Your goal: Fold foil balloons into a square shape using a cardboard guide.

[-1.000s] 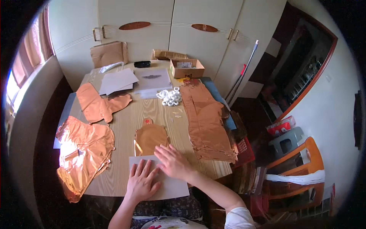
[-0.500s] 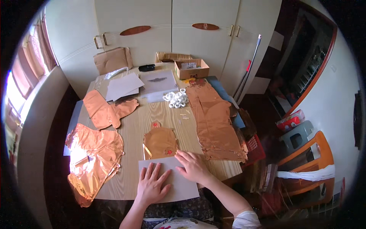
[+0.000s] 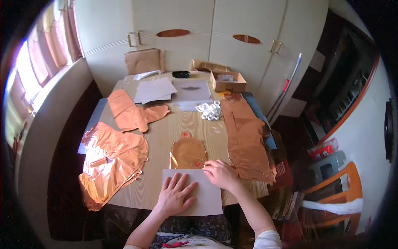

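A grey rectangular card (image 3: pixel 209 195) lies at the table's near edge, over the lower end of a folded copper-coloured foil balloon (image 3: pixel 188 150) with two red spots. My left hand (image 3: pixel 176 195) rests flat on the card, fingers spread. At the card's upper right corner, my right hand (image 3: pixel 222 174) has its fingers curled, thumb and index pinched at the foil's lower right edge. More copper foil balloons lie flat around it: a crinkled shiny one (image 3: pixel 114 162) at near left, a duller one (image 3: pixel 128 110) behind that, and a long one (image 3: pixel 246 137) on the right.
Beyond the foil on the wooden table (image 3: pixel 159 145) sit a pile of white rings (image 3: pixel 210 111), grey cards (image 3: pixel 155 89), a clear plastic sheet (image 3: pixel 190 93), a black tray (image 3: pixel 180 74) and an open cardboard box (image 3: pixel 228 81). An orange chair (image 3: pixel 352 182) stands at right.
My right hand's fingers have gone from stretched out to curled and pinched at the foil's edge. My left hand stays flat on the card. The whole view has shifted.
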Available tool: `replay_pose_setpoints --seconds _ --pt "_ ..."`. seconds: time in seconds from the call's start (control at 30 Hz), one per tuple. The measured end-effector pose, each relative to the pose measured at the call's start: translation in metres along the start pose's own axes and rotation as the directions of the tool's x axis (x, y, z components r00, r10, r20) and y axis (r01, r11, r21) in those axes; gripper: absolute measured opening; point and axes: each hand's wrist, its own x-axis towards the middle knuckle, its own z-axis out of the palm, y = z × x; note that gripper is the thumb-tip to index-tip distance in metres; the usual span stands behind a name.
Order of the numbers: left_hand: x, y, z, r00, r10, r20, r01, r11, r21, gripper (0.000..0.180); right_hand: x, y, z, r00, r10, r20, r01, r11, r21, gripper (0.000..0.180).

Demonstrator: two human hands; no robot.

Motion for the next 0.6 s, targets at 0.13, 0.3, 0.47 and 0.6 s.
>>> replay_pose_setpoints --seconds 0.13,0.3,0.47,0.6 --pt "-0.005 -0.003 0.0 1.0 0.004 -0.009 -0.004 1.0 0.01 0.054 0.016 0.0 0.0 0.994 0.086 0.068 -0.091 0.992 0.082 0.02" --pt "-0.001 -0.001 0.002 1.0 0.01 -0.003 -0.01 1.0 -0.012 0.054 0.047 0.032 0.029 0.977 0.212 -0.03 -0.196 0.943 0.27 0.042" --pt "-0.004 -0.002 0.002 1.0 -0.005 0.012 0.005 1.0 0.008 0.054 0.084 0.043 0.036 0.928 0.356 0.109 -0.37 0.853 0.368 0.071" --pt "-0.004 -0.002 0.002 1.0 -0.005 0.012 0.005 1.0 0.009 0.054 0.094 0.048 0.028 0.879 0.412 0.24 -0.476 0.787 0.393 0.076"
